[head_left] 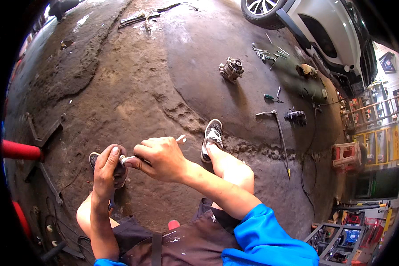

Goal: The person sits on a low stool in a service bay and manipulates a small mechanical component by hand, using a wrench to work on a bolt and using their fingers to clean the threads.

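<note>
My right hand (pixel 162 157) is closed around a shiny wrench (pixel 124 158). One end of the tool meets the piece in my other hand, and its pale far end shows beyond my knuckles. My left hand (pixel 105 170), also closed, grips a dark rounded part (pixel 119 172). Fingers cover much of that part, so its exact kind cannot be made out. Both hands are close together, above the floor and between my knees.
On the stained floor (pixel 133 88) stands an alternator (pixel 232 69). To the right lie a long-handled ratchet (pixel 281 139), a green-handled screwdriver (pixel 272 98) and a dark metal part (pixel 295 116). Several tools lie near the car (pixel 330 31). A red stool (pixel 346 157) and red lift arm (pixel 22 150) flank me.
</note>
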`<move>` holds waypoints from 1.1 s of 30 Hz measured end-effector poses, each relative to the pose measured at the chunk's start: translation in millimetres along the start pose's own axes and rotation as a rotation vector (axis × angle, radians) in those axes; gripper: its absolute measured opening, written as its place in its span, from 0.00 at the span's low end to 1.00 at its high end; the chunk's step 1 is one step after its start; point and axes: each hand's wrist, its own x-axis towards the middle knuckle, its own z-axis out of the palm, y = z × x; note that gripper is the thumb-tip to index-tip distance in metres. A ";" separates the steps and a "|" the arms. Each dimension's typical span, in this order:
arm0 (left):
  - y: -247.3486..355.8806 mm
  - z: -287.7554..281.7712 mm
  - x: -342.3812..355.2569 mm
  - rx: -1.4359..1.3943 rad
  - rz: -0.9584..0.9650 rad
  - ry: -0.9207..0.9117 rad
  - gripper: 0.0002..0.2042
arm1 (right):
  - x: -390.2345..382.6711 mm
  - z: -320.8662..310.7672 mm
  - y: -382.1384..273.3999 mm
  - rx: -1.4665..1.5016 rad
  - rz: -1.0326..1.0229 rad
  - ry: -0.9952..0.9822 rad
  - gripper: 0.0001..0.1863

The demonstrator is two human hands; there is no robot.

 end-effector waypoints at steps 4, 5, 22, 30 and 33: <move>-7.5 -3.6 0.6 0.132 0.015 -0.101 0.14 | 2.9 -8.4 9.2 -0.124 -0.156 -0.023 0.22; -10.8 -3.1 -0.8 0.140 0.007 -0.107 0.14 | 1.9 -9.6 9.9 -0.147 -0.169 -0.054 0.22; -12.7 6.1 -11.0 -0.173 -0.354 -0.013 0.14 | -20.9 17.1 8.1 -0.019 0.000 -0.050 0.14; -14.2 16.9 -4.8 -0.319 -0.183 0.111 0.14 | -26.9 46.6 -16.7 0.396 0.527 0.019 0.17; -15.4 19.6 -3.3 -0.300 -0.090 0.137 0.14 | -25.1 46.0 -19.1 0.483 0.562 0.049 0.20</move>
